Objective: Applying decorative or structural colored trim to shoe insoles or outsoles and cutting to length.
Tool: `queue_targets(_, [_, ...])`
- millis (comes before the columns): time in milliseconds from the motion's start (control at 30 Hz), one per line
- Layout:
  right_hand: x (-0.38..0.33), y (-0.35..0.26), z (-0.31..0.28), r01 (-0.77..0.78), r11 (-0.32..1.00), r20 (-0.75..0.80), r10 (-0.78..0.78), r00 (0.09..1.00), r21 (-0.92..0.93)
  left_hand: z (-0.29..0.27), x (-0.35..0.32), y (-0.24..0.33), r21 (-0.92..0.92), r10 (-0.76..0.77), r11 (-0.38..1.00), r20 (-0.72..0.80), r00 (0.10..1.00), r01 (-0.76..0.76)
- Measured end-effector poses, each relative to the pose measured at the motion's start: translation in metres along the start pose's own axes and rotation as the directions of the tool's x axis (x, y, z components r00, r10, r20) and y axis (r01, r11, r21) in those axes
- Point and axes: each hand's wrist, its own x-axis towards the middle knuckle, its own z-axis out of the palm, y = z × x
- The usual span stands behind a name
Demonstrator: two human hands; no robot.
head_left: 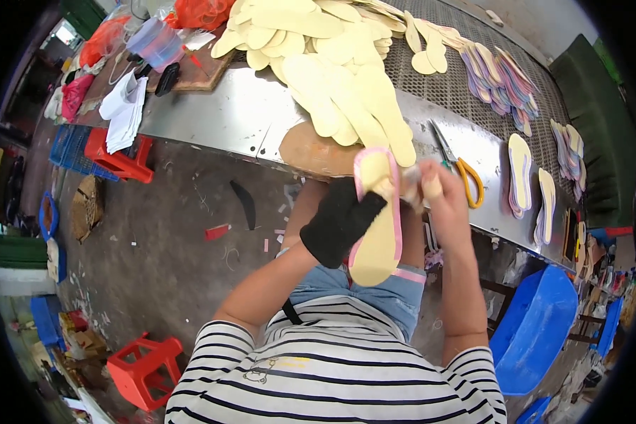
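My left hand [340,219], in a black glove, grips a cream insole with a pink rim [377,233] from its left side, over my lap. My right hand [431,189] is bare and pinches the insole's upper end near the bench edge. A big heap of plain cream insoles [332,49] lies on the metal bench [212,113] just beyond my hands. Yellow-handled scissors [463,173] rest on the bench right of my right hand.
Finished insoles with coloured rims [498,78] lie in rows on the mesh belt [459,85] at right. A brown cardboard disc [314,152] sits at the bench edge. Red stools [145,367] [116,159], a blue tub [533,328] and blue crates [67,148] stand on the floor.
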Motion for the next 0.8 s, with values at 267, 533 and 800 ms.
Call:
queue_targets(267, [0.034,-0.021,0.001,0.224,0.932,0.145,-0.189,0.971,-0.285,-0.002,0.003,0.032,0.126,0.027,0.991,0.09,0.996,-0.039])
queue_targets(533, [0.023,-0.009,0.019,0.189,0.957,-0.091,-0.213,0.973,-0.22,-0.002,0.035,0.025,-0.163,0.06,0.983,-0.117,0.991,-0.079])
queue_targets(800, [0.019,-0.003,0.034,0.145,0.945,-0.092,-0.179,0.98,-0.295,-0.004,0.045,0.03,-0.222,-0.032,0.975,-0.211,0.977,-0.016])
